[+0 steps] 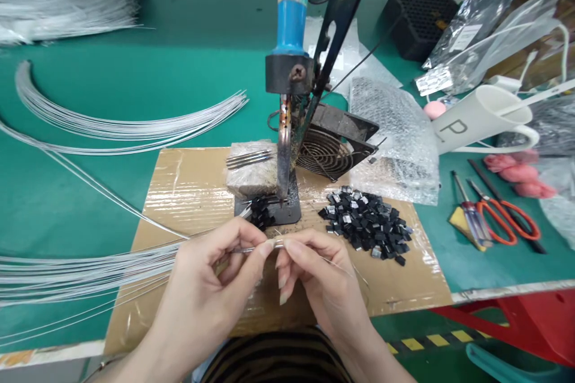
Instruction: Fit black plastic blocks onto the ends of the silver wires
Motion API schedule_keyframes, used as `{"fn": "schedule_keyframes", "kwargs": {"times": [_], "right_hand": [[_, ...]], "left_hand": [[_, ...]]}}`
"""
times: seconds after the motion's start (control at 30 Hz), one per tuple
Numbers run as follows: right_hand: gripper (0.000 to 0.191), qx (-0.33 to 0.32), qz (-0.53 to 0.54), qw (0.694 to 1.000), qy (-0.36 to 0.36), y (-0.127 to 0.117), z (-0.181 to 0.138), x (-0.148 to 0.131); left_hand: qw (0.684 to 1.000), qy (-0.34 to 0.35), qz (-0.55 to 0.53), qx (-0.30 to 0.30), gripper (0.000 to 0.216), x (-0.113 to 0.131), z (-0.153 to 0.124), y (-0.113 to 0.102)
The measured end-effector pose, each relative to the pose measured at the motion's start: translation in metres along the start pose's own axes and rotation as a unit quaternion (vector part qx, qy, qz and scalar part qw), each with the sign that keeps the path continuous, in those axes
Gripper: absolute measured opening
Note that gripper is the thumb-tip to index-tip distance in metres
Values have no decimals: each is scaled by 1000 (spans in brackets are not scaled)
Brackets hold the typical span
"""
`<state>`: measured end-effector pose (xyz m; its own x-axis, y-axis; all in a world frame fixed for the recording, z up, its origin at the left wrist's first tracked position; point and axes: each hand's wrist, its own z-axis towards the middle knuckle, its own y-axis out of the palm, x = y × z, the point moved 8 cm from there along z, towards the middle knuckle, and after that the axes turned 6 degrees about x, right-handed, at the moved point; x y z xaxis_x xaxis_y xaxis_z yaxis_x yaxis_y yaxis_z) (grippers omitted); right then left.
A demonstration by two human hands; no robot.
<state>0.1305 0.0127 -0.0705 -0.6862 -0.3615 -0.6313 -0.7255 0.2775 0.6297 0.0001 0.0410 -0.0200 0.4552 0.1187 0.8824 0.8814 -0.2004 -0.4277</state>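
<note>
Left hand [211, 269] and right hand [309, 269] pinching one thin wire [269, 245] between fingertips, black clips [366, 224] heaped loose on cardboard [179, 191], white mug [480, 116] lying tipped on the bench [90, 185]

Glossy taped cardboard [188, 191], shiny metal wires [90, 263]

Two hands [211, 287], one soldering iron [291, 12], one fan [332, 143], one scissors [507, 218], perhaps fifty black chips [366, 224]

Surface [202, 30]: green. Cardboard sheet [188, 191]: tan, glossy tape. Soldering iron handle [291, 6]: blue. Small parts pile [366, 224]: black with silver faces. Wires [90, 125]: silver-grey. Scissors [507, 218]: orange handles. Edge tape [431, 341]: yellow-black stripes.
</note>
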Motion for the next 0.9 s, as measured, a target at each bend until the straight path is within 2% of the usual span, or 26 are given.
{"fn": "schedule_keyframes", "kwargs": {"times": [0.17,0.37,0.5,0.6,0.8,0.9], "right_hand": [[16,25,22,999,-5,0,1,3],[12,37,16,998,-49,0,-4,3],[9,32,-26,995,-94,-3,-7,-1],[12,20,-57,993,-102,-4,-5,-3],[22,-19,-47,994,-99,-3,-3,-8],[26,-17,-49,994,-96,-5,-3,-8]], "left_hand": [[997,-10,-2,76,22,2,-8,-3],[994,-45,-43,86,21,3,-11,2],[988,-51,-100,109,19,10,-12,2],[986,-55,-102,119,18,9,-11,0],[992,3,-85,90,14,4,-4,-2],[991,9,-77,108,14,2,-4,-6]]}}
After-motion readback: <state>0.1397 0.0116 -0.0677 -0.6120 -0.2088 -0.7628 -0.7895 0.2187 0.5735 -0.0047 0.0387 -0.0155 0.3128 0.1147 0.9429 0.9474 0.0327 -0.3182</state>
